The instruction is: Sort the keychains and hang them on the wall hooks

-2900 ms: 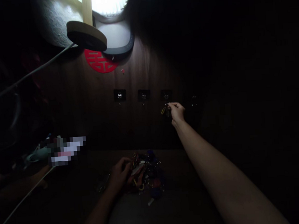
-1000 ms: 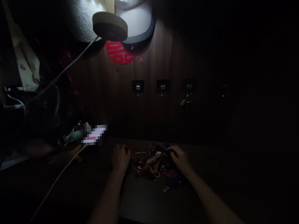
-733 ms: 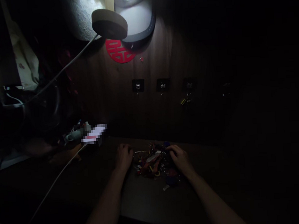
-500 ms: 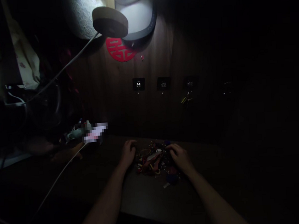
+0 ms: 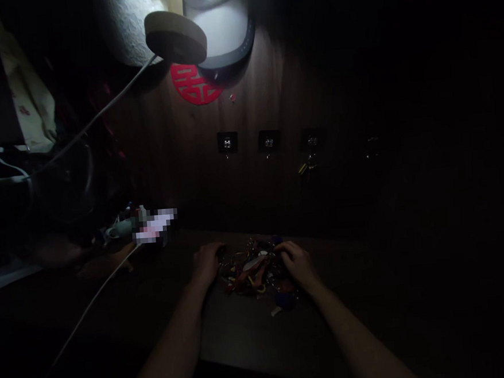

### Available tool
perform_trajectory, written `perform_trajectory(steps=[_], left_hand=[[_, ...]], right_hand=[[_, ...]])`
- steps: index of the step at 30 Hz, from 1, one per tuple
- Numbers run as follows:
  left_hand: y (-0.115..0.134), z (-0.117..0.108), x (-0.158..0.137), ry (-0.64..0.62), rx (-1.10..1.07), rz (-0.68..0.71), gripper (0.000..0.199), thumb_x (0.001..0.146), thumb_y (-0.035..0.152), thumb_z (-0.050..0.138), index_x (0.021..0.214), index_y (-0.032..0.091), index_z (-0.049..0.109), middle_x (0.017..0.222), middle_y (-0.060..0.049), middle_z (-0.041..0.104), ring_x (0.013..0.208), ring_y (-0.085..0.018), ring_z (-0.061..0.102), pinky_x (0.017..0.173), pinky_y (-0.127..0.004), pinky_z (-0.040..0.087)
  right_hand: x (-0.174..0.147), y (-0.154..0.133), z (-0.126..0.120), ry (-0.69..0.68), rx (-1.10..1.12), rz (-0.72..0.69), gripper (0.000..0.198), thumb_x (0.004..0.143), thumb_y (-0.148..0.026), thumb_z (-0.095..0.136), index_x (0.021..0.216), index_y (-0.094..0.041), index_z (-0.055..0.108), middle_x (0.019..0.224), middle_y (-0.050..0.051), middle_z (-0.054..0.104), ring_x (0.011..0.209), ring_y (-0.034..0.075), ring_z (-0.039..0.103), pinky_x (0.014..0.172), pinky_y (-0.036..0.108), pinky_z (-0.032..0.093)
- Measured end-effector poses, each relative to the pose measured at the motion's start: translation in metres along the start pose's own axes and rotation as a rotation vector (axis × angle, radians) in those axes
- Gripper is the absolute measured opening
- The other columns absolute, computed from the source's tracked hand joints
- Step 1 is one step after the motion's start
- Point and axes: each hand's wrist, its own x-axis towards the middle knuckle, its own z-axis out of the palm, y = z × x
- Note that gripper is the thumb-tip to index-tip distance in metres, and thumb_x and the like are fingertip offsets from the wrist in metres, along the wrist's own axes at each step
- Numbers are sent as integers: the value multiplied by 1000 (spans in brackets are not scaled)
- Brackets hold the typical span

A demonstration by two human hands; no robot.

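Observation:
A dim, tangled pile of small items (image 5: pixel 251 272) lies on the dark wooden surface between my hands, with red, white, yellow and blue bits and some shiny metal and beads. Along its left edge rests my left hand (image 5: pixel 206 262), fingers loosely bent and apart, holding nothing visible. My right hand (image 5: pixel 298 262) is at the pile's right side, thumb and fingers spread, its fingertips by the far right part. A round blue piece (image 5: pixel 284 300) sits at the near right of the pile, and a small pale tag (image 5: pixel 276 311) sticks out beside it. Darkness hides most details.
A lit phone-like screen (image 5: pixel 155 226), blurred out, stands at left with a white cable (image 5: pixel 96 298). Above hang a round lamp-like disc (image 5: pixel 176 37), caps (image 5: pixel 219 36) and a red paper cutout (image 5: pixel 197 84). Wall hooks (image 5: pixel 227 143) line the back; one holds a yellow-striped item (image 5: pixel 305 167).
The view has shifted slightly to the right. My left hand has moved a little left, away from the pile's edge. My right hand stays beside the pile.

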Motion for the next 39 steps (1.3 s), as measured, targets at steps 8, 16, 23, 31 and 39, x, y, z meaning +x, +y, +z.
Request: perform_trajectory(steps=[8, 16, 23, 31, 39], left_hand=[[1, -3, -2, 110, 112, -187, 19, 83, 24, 46, 97, 20, 58, 104, -8, 61, 99, -22, 54, 79, -31, 39], [0, -6, 6, 323, -220, -244, 24, 82, 35, 43, 77, 18, 60, 82, -4, 64, 84, -20, 59, 72, -29, 42], [23, 0, 4, 113, -1003, -345, 24, 71, 40, 55, 70, 16, 56, 65, 3, 58, 59, -13, 60, 51, -22, 47], [47, 1, -7, -180, -1324, -334, 19, 76, 33, 60, 77, 14, 54, 77, -2, 63, 65, -11, 66, 54, -18, 52], [50, -1, -11, -257, -1396, -305, 24, 73, 35, 65, 74, 13, 55, 68, 0, 60, 59, -10, 63, 51, -17, 50]], right_hand=[[1, 2, 2, 7, -6, -12, 24, 72, -18, 39, 74, -22, 63, 78, 3, 63, 79, 18, 60, 73, 29, 44], [1, -1, 0, 51, 13, -19, 24, 73, -17, 39, 77, -22, 63, 80, 2, 63, 80, 17, 60, 76, 29, 44], [1, -14, 6, 115, 63, -95, 23, 76, -17, 41, 79, -22, 63, 81, 3, 64, 81, 18, 60, 73, 28, 45], [-7, -48, 16, -29, 20, -226, 19, 79, -22, 52, 97, -24, 60, 93, 4, 66, 88, 19, 58, 79, 31, 44], [-9, -48, 21, -127, 68, -172, 19, 80, -25, 52, 98, -24, 59, 94, 3, 64, 88, 18, 58, 80, 31, 44]])
